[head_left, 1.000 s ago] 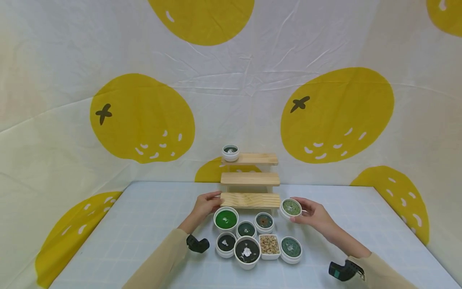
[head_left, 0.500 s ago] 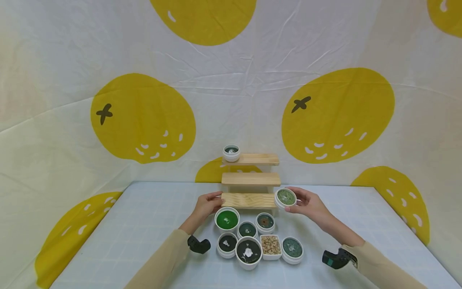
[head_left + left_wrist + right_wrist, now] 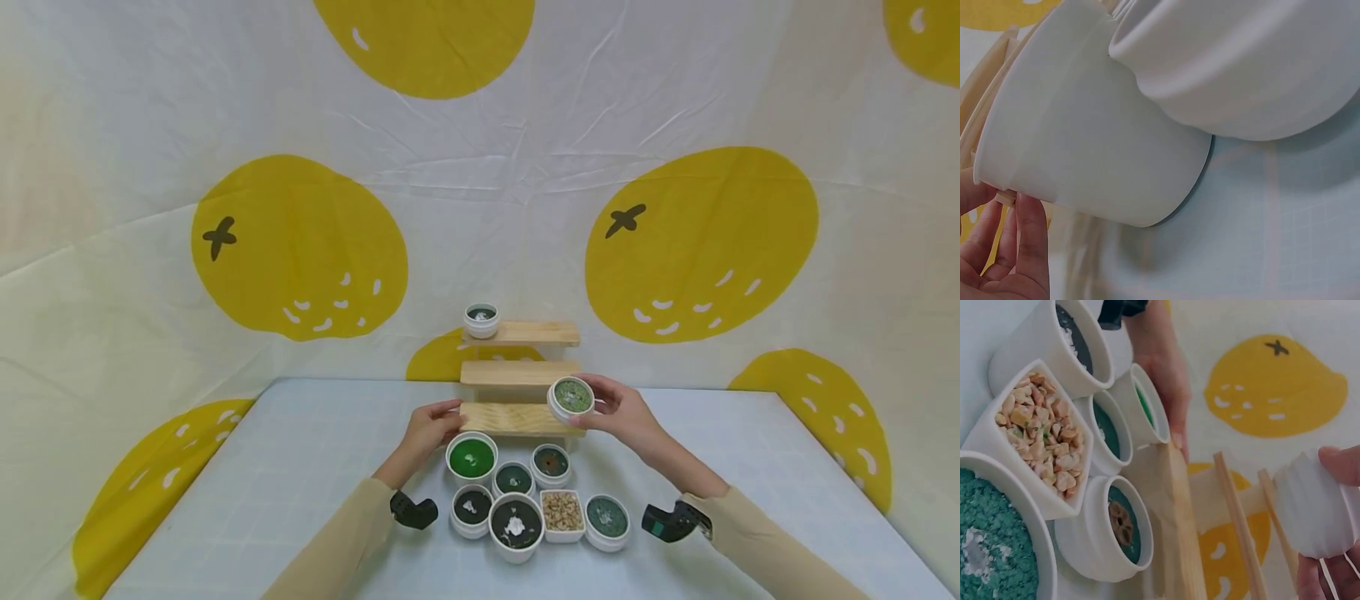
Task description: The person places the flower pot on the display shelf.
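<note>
My right hand [image 3: 618, 410] grips a white pot [image 3: 573, 397] with a speckled green filling, fingers behind it and thumb at its front. The pot overlaps the right end of the lowest board in the head view; the right wrist view shows its ribbed white side [image 3: 1316, 506]. A three-tier wooden stand [image 3: 513, 417] is at the table's back. My left hand [image 3: 429, 433] pinches the left end of its lowest board, whose tip [image 3: 1005, 197] shows between thumb and fingers. A small white pot [image 3: 481, 322] with a dark green filling stands at the left of the top board.
Several white pots crowd before the stand: one bright green [image 3: 472, 457], one with a brown piece [image 3: 551, 463], dark ones with white patches [image 3: 516, 527], a teal one [image 3: 607, 521]. A square dish [image 3: 562, 514] holds tan chips. A cloth with yellow fruit [image 3: 701, 242] hangs behind.
My right hand has carried the speckled green pot up and to the left, from beside the stand to over its lowest board's right end. My left hand keeps its place.
</note>
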Demonstrator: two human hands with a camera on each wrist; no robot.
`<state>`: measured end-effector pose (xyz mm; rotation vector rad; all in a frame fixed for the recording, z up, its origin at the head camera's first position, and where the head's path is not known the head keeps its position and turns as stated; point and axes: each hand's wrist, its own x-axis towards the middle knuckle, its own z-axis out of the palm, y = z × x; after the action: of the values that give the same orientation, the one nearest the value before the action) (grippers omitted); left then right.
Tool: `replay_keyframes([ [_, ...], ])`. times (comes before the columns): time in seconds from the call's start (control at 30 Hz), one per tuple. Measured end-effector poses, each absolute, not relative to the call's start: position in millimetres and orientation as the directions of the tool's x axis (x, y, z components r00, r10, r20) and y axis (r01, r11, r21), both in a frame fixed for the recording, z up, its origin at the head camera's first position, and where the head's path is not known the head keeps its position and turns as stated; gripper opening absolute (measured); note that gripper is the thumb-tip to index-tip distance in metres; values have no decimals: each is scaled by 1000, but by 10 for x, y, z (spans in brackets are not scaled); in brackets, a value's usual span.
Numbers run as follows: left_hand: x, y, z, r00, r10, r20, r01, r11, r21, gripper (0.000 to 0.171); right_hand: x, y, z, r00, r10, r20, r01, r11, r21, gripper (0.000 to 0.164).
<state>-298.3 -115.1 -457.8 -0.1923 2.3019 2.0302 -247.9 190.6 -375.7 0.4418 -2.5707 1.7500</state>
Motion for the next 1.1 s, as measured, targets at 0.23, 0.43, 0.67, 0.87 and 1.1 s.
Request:
replay_keyframes([
  [0.23,-2991,-1168,-4588,-989,-59,-133,-139,120,983,41,-2558,1771,-3677,-952,-247,182,-256,317,-913,65],
  [0.43,-2985,-1160,-4580,-989,-64,-130,-137,124,983,41,-2647,1686,-3586,-942,-258,215,-290,300,-909,63],
  [0.67,-2975,-1156,-4562,-988,-71,-136,-145,135,980,41,-2793,1609,-3528,-948,-246,204,-278,322,-905,61],
  [0.87,-2970,-1151,-4533,-990,-71,-122,-130,122,984,40,-2885,1515,-3472,-957,-227,183,-251,322,-913,62],
  [1.1,-2966,-1133,-4530,-990,-62,-131,-138,134,981,41,-2980,1419,-3424,-963,-210,168,-232,334,-914,63],
])
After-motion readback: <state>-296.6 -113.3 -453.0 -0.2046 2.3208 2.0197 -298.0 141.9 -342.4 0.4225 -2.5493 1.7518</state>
